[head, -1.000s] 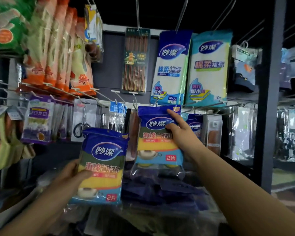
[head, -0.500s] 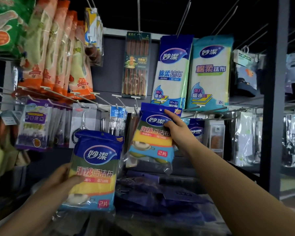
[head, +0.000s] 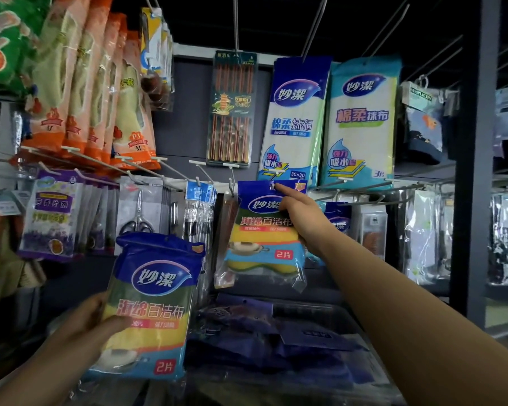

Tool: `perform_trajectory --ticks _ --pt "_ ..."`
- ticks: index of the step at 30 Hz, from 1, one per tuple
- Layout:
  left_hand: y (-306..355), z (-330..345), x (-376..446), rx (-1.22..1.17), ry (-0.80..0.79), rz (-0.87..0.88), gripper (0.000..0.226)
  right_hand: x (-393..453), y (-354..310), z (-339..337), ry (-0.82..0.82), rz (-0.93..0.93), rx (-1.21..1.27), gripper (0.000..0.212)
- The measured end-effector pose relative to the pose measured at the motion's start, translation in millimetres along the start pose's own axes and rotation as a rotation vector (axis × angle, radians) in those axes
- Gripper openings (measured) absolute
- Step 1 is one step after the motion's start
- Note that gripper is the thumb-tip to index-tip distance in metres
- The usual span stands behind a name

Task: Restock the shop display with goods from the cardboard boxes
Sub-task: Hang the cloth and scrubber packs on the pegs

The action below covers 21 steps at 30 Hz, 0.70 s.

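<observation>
Right hand (head: 298, 213) is up at the display, gripping a sponge pack (head: 264, 230) by its upper right side, index finger stretched along the blue header toward the hang hole. A hook tip (head: 273, 186) sits right at that fingertip, at the hole; can't tell if the pack is fully threaded on. Pack hangs roughly upright, bottom tilted slightly left, most of it left of and below the hand.

Left hand (head: 91, 320) is low, well apart from the right hand, holding a second sponge pack (head: 153, 306) by its left edge, thumb across the front, fingers behind. Pack leans a bit right, clear of the hooks.

Around the right hand:
- just above: two tall cloth packs, blue one (head: 295, 118) and teal one (head: 361, 121), their bottom edges near the fingertip
- up-left: chopsticks pack (head: 232, 109)
- left: bare hooks, then a clear pack with a blue header (head: 198, 212), then scissors (head: 138, 218)
- right, behind the wrist: another blue-topped pack (head: 339, 221), partly hidden by the forearm
- far left: glove packs (head: 100, 89) above, purple packs (head: 52, 218) below
- far right: dark upright post (head: 469, 171)

Below both hands: heap of dark blue packs (head: 276, 341), contents blurred.
</observation>
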<state>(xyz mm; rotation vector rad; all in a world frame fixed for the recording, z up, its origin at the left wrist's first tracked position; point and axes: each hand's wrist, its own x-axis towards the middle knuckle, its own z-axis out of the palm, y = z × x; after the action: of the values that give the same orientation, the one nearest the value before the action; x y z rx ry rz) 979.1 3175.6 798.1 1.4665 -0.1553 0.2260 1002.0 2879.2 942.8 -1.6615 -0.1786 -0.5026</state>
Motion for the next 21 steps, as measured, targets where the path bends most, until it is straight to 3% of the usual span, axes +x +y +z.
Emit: perform_trajectory --ticks 4,13,18,21 --pt "-2 -1 -1 -0.017 -0.001 -0.039 0.026 6 2 0 0.026 0.007 -0.088 0.039" --pt "-5 2 -5 -0.037 -0.005 -0.022 0.026 29 32 0 0.077 -0.025 -0.576 0.060" --pt "-5 9 -10 -0.107 -0.005 -0.065 0.032 33 51 8 0.158 -0.079 -0.499 0.062" --pt "-6 13 -14 -0.077 -0.006 -0.010 0.035 17 62 16 0.232 -0.099 -0.672 0.070"
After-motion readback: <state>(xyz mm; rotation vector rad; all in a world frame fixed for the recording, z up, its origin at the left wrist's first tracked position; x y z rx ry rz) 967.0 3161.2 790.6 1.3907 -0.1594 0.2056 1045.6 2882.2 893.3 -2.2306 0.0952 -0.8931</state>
